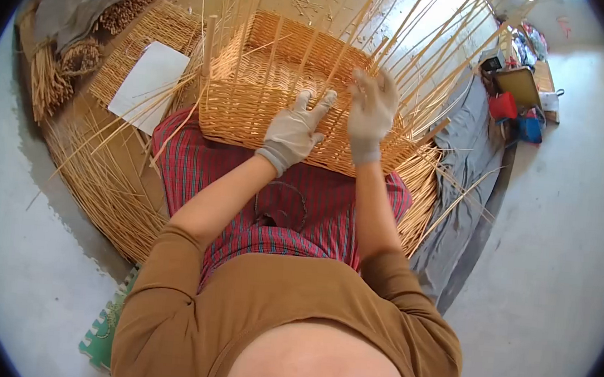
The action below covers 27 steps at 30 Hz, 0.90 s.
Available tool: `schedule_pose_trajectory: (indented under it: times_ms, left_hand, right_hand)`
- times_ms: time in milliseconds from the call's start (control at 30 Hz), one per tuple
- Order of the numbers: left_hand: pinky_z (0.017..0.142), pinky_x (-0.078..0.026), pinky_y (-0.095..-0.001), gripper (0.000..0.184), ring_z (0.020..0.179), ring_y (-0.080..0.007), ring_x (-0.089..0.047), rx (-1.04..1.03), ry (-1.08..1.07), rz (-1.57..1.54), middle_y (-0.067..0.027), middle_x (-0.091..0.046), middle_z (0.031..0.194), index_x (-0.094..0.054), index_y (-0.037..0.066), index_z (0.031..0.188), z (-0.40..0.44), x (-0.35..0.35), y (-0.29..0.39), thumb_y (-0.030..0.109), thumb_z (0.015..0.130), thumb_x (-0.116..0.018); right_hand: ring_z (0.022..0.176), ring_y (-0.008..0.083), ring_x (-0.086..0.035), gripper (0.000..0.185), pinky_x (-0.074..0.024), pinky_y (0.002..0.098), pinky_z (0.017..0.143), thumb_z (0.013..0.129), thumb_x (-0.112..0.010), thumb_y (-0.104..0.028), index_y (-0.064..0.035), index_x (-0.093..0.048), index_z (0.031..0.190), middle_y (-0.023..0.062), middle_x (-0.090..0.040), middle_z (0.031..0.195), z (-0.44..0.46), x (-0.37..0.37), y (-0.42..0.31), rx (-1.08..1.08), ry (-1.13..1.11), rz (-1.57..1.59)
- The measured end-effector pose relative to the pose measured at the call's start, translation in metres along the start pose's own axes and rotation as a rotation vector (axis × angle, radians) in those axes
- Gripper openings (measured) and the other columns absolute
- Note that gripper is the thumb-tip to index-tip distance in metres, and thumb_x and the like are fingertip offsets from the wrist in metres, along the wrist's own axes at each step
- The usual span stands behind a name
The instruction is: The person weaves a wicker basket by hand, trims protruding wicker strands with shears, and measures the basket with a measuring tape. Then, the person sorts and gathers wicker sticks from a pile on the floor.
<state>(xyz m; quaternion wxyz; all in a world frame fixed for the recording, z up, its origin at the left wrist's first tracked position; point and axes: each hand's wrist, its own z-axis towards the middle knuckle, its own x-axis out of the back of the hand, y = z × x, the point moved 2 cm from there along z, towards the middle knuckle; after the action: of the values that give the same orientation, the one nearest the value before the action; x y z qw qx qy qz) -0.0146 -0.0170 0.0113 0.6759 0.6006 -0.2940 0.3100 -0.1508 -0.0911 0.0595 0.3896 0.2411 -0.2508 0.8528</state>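
Now, left hand lay spread on the basket at six o'clock, right hand hung near three, grip too blurred to tell, paper at nine.

Loose canes lie on brown floor covering.

Left hand and right hand: pale off-white gloves, close-fitting, with grey cuffs at the wrists. Forearms bare up to the sleeves. Top plain brown, neckline wide and scooped, sleeves creased round the elbows. On the far side, over the lap, plaid cloth, red with darker and blue-green lines; skirt or apron, cannot tell.
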Motion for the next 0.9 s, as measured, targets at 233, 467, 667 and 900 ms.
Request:
schedule_pose_trajectory:
  times_ms: [233, 467, 667, 900]
  left_hand:
    - [0.09, -0.054, -0.0402, 0.059, 0.108, -0.0373, -0.062, -0.172, 0.126, -0.414, -0.0211, -0.047, 0.141, -0.052, 0.02, 0.141, -0.013, 0.005, -0.028, 0.008, 0.086, -0.071]
    - [0.104, -0.044, -0.0456, 0.063, 0.124, -0.0325, -0.055, 0.085, 0.681, 0.062, -0.0125, -0.058, 0.133, -0.05, 0.013, 0.142, -0.072, 0.052, -0.144, 0.018, 0.083, -0.075]
    - [0.091, -0.049, -0.0457, 0.068, 0.113, -0.0326, -0.062, 0.117, 0.501, 0.161, -0.0079, -0.061, 0.131, -0.044, 0.023, 0.145, -0.064, 0.08, -0.155, 0.023, 0.084, -0.073]
    - [0.07, -0.053, -0.0413, 0.06, 0.09, -0.0343, -0.069, 0.29, 0.269, 0.236, -0.01, -0.071, 0.11, -0.053, 0.022, 0.13, -0.052, 0.099, -0.17, 0.024, 0.077, -0.079]
  right_hand:
    - [0.129, 0.0313, -0.051, 0.053, -0.0428, 0.0395, 0.109, 0.089, -0.072, -0.023, -0.0086, -0.057, 0.137, 0.0161, -0.053, 0.138, 0.084, -0.04, -0.078, -0.039, 0.286, 0.31]
    - [0.136, 0.0344, -0.047, 0.083, -0.0428, 0.0399, 0.109, 0.091, -0.072, -0.039, -0.0029, -0.03, 0.153, 0.0236, -0.041, 0.151, 0.024, -0.165, -0.157, -0.665, -0.361, 0.715]
    - [0.125, 0.028, -0.057, 0.088, -0.045, 0.035, 0.104, 0.088, -0.072, -0.05, 0.0039, -0.037, 0.148, 0.0222, -0.057, 0.136, 0.032, -0.17, -0.155, -1.033, -0.469, 0.764]
    - [0.087, 0.0091, -0.059, 0.041, -0.0503, 0.0242, 0.077, 0.101, -0.061, -0.034, -0.0024, -0.063, 0.127, 0.0029, -0.067, 0.102, 0.017, -0.154, -0.169, -0.638, -0.23, 1.408]
